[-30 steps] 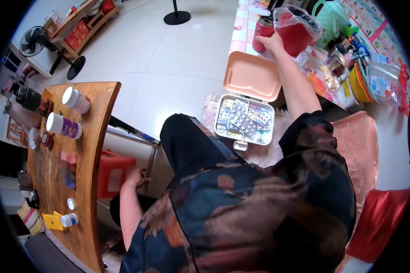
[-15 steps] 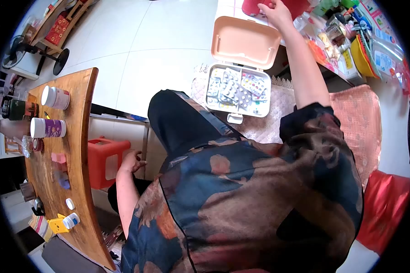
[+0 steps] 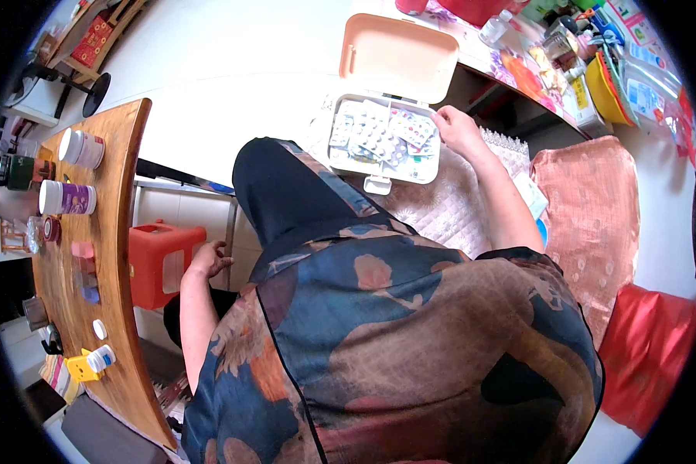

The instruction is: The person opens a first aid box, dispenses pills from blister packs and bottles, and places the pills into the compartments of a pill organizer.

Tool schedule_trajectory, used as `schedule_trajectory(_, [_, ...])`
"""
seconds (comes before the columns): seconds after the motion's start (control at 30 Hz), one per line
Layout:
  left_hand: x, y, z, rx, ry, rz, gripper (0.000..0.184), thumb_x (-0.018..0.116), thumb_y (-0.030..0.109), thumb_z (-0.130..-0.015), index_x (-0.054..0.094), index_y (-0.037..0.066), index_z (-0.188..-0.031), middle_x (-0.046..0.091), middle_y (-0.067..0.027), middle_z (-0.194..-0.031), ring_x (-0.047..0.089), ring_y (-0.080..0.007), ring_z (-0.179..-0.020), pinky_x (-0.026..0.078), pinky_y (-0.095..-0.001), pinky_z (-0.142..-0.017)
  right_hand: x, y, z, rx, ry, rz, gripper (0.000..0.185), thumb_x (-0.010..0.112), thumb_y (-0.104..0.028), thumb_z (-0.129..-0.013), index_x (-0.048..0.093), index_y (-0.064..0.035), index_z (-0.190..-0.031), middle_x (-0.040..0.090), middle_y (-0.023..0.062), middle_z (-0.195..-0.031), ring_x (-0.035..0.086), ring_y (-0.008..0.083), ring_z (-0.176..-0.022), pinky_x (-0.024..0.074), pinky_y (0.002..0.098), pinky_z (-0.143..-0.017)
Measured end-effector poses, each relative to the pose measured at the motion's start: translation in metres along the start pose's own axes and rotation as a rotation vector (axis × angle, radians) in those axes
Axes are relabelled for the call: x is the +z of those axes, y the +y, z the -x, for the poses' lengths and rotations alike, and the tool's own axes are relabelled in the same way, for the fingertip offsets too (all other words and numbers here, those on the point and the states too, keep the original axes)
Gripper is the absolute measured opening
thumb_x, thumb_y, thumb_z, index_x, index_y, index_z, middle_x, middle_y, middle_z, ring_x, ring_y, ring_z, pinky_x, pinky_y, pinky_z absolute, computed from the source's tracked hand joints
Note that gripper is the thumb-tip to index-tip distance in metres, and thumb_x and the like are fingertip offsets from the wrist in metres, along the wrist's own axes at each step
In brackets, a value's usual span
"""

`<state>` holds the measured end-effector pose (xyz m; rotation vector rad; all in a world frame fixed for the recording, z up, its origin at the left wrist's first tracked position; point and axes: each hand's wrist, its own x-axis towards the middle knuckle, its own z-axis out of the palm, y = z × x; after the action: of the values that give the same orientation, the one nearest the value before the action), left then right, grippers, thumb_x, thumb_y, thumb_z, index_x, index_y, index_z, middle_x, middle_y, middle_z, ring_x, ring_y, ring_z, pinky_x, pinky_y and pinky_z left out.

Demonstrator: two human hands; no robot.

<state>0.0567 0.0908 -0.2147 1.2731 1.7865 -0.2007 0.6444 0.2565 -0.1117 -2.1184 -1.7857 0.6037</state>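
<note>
A white medicine box (image 3: 385, 172) with a raised peach lid (image 3: 398, 54) lies on the padded seat beyond my knee. Blister packs of pills (image 3: 375, 131) fill its compartments. At the box's right rim is my right hand (image 3: 459, 130), its fingers curled against the edge; the fingertips are partly hidden. My left hand (image 3: 210, 258) hangs low on the left beside a red plastic stool (image 3: 162, 259). Its fingers are loosely apart and hold nothing.
The wooden table (image 3: 120, 255) on the left bears white supplement jars (image 3: 68, 198), a small white bottle (image 3: 100, 357) and a yellow holder (image 3: 83, 366). A cluttered table with a clear bottle (image 3: 495, 28) and a yellow basket (image 3: 607, 89) stands at the upper right.
My right hand has come down from the red object on the far table to the medicine box's right rim. My left hand stays by the stool. The whole view has shifted slightly.
</note>
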Motion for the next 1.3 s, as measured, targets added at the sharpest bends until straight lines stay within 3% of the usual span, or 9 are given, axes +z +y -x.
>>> schedule_trajectory(0.07, [-0.003,0.009,0.01,-0.025,0.007,-0.007,0.067,0.081,0.015,-0.072,0.051,0.001,-0.131,0.064,-0.0187,-0.11,0.062,-0.0289,-0.101,0.049,-0.0362,-0.089,0.0,-0.006,0.004,-0.041,0.034,0.019,0.031,0.059,-0.032,-0.089,0.063,-0.0028,-0.101,0.068,0.0176,-0.086,0.067,0.0273,-0.08,0.0511,0.0374,-0.074])
schedule_trajectory(0.13, [-0.003,0.009,0.015,-0.044,0.002,0.01,0.068,0.08,0.014,-0.073,0.05,0.001,-0.132,0.064,-0.019,-0.111,0.062,-0.029,-0.102,0.049,-0.0362,-0.09,-0.002,-0.012,0.005,-0.049,-0.011,0.131,0.03,0.055,-0.031,-0.09,0.061,-0.0054,-0.105,0.066,0.0203,-0.1,0.063,0.0367,-0.097,0.049,0.044,-0.085])
schedule_trajectory(0.33, [0.0,0.007,0.029,-0.077,0.031,-0.007,0.068,0.08,0.014,-0.073,0.049,0.002,-0.133,0.063,-0.0194,-0.111,0.061,-0.0288,-0.103,0.048,-0.0362,-0.092,0.007,-0.005,-0.004,-0.119,-0.011,0.185,0.028,0.052,-0.026,-0.091,0.06,-0.0045,-0.107,0.065,0.0219,-0.101,0.061,0.0396,-0.098,0.0479,0.0478,-0.085])
schedule_trajectory(0.6, [0.003,-0.009,0.025,-0.071,0.073,0.014,0.066,0.079,0.01,-0.074,0.05,0.003,-0.133,0.063,-0.0197,-0.109,0.061,-0.0283,-0.101,0.049,-0.037,-0.088,-0.006,-0.019,0.002,-0.133,0.134,0.25,0.032,0.048,-0.031,-0.092,0.063,-0.0049,-0.101,0.065,0.0224,-0.091,0.062,0.0403,-0.09,0.0485,0.0477,-0.079])
schedule_trajectory(0.7, [0.004,-0.009,0.027,-0.131,0.039,0.226,0.066,0.079,0.01,-0.074,0.05,0.002,-0.132,0.062,-0.019,-0.11,0.061,-0.0282,-0.1,0.05,-0.0368,-0.086,-0.019,-0.053,0.014,-0.181,0.096,0.29,0.036,0.055,-0.036,-0.088,0.066,-0.0042,-0.1,0.066,0.0216,-0.089,0.063,0.04,-0.088,0.0492,0.0466,-0.079])
schedule_trajectory(0.77, [0.002,-0.005,0.032,-0.039,0.045,-0.002,0.067,0.08,0.01,-0.074,0.049,0.002,-0.133,0.062,-0.0187,-0.11,0.061,-0.028,-0.1,0.051,-0.0368,-0.086,-0.022,-0.071,0.024,-0.195,-0.075,0.321,0.045,0.067,-0.042,-0.079,0.068,-0.0014,-0.099,0.066,0.023,-0.092,0.064,0.038,-0.089,0.0498,0.0447,-0.08])
schedule_trajectory(0.93, [-0.001,-0.001,0.031,-0.024,0.092,0.027,0.067,0.08,0.014,-0.074,0.05,0.002,-0.132,0.063,-0.0186,-0.109,0.061,-0.0291,-0.1,0.05,-0.0364,-0.089,-0.013,-0.076,0.027,-0.155,-0.179,0.376,0.059,0.079,-0.042,-0.068,0.066,-0.0017,-0.108,0.064,0.0236,-0.108,0.063,0.036,-0.097,0.0495,0.0423,-0.09])
schedule_trajectory(1.13, [-0.006,0.017,0.04,-0.044,0.078,-0.001,0.065,0.08,0.015,-0.074,0.051,0.003,-0.132,0.062,-0.0185,-0.112,0.061,-0.03,-0.102,0.049,-0.0369,-0.09,-0.008,-0.061,0.027,-0.162,-0.096,0.306,0.038,0.071,-0.034,-0.079,0.067,-0.008,-0.106,0.057,0.0236,-0.109,0.058,0.037,-0.105,0.0467,0.0424,-0.092])
schedule_trajectory(1.3, [-0.004,0.022,0.043,-0.032,0.122,0.024,0.061,0.079,0.013,-0.075,0.053,0.003,-0.129,0.064,-0.0184,-0.109,0.062,-0.0304,-0.102,0.049,-0.0361,-0.089,-0.011,-0.073,0.043,-0.459,0.211,0.477,0.026,0.063,-0.021,-0.085,0.065,-0.0086,-0.108,0.061,0.0172,-0.088,0.064,0.0314,-0.08,0.0515,0.0426,-0.072])
